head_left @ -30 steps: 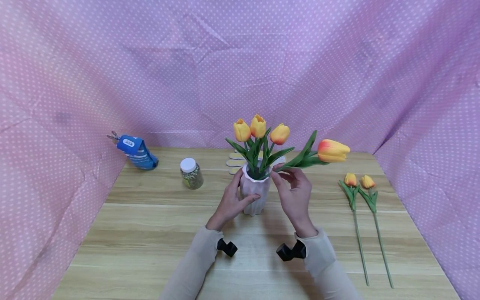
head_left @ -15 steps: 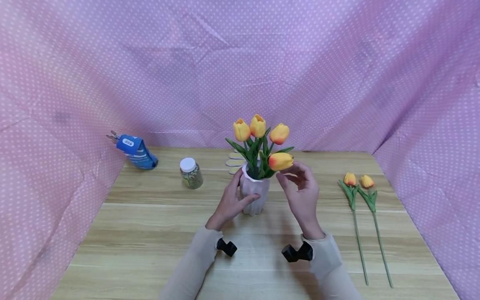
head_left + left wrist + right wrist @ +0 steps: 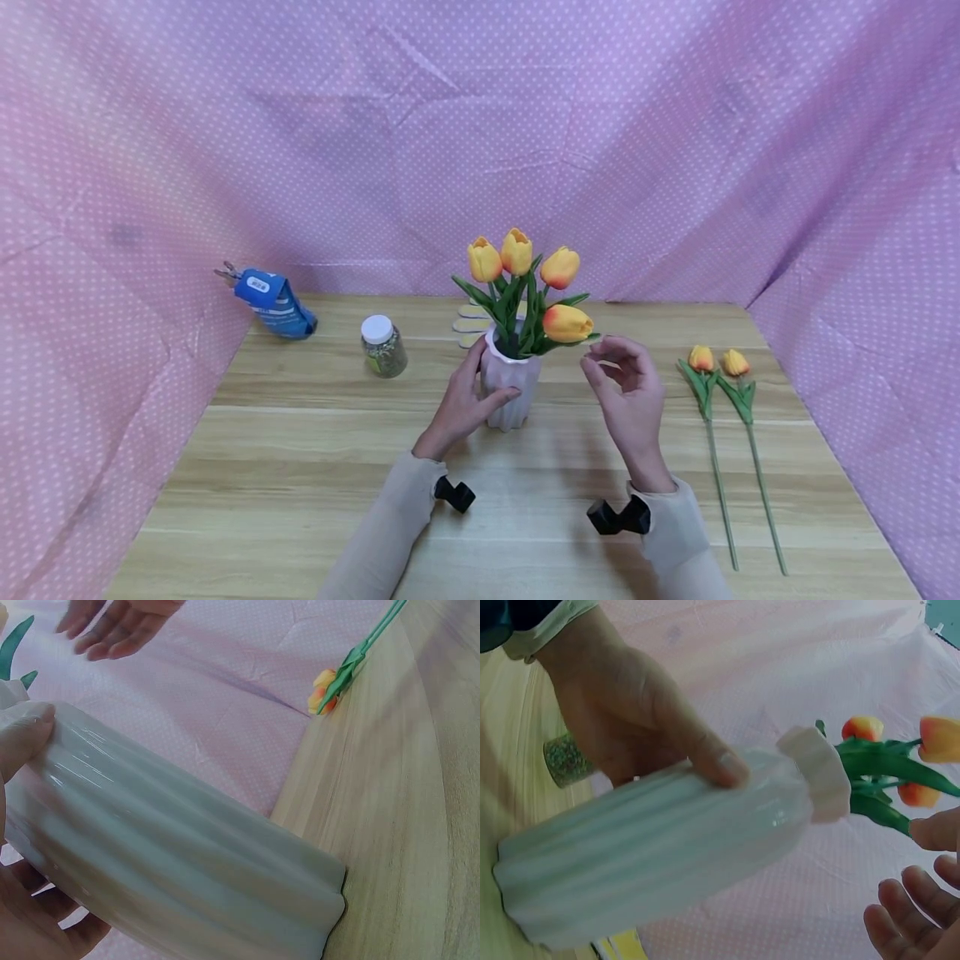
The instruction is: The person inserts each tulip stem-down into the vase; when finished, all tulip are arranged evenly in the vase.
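Vase point(image 3: 510, 392) gripped by L hand point(image 3: 459, 408), stems hidden inside; R hand point(image 3: 630, 392) open, empty

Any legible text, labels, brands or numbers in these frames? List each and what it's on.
None legible.
Blue pouch: white label patch with dark marks, too small to read.
White-capped jar: no readable label.
White ribbed vase, tulips, table and dotted pink cloth: no writing visible.
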`<state>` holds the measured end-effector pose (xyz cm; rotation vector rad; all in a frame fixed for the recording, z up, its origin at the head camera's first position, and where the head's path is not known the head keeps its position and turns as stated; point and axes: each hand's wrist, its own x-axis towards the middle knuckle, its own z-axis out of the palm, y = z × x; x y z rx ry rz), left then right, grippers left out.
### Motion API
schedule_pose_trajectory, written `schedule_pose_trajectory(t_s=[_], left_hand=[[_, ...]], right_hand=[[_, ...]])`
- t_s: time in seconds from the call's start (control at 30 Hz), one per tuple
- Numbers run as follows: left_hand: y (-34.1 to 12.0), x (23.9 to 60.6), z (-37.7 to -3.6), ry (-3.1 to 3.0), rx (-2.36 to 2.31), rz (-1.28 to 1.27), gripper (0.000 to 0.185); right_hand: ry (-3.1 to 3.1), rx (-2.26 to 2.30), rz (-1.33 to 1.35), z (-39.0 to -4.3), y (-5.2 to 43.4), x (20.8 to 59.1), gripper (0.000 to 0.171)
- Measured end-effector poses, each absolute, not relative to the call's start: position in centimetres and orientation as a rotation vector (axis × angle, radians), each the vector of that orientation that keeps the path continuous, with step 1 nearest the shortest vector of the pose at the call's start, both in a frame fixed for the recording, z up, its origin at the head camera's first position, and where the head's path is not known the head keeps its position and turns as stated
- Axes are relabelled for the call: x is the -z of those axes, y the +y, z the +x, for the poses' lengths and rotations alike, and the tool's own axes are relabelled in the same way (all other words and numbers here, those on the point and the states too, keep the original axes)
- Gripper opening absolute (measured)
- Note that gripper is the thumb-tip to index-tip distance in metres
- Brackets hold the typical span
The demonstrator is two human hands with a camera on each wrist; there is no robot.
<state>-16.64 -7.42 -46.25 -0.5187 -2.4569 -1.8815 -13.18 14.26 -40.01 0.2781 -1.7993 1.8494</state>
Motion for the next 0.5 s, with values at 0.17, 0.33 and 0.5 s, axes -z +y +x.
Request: schedule_pose_trajectory(t_s=[0.17,0.33,0.5], left_hand=[[-7.5,46.2,-16.7,-2.452,1.869,-0.538,0.085],[-7.5,46.3,-16.7,-2.456,1.874,-0.528,0.084],[-7.5,46.3,-16.7,-2.48,1.867,-0.506,0.084]], right_hand=[[-1.775,-1.836,0.241,-13.0,16.4,40.8,0.031],[-1.764,-1.813,0.164,-12.8,19.1,42.0,0.029],[-1.792,-1.776,0.015,-12.4,21.5,42.8,0.027]])
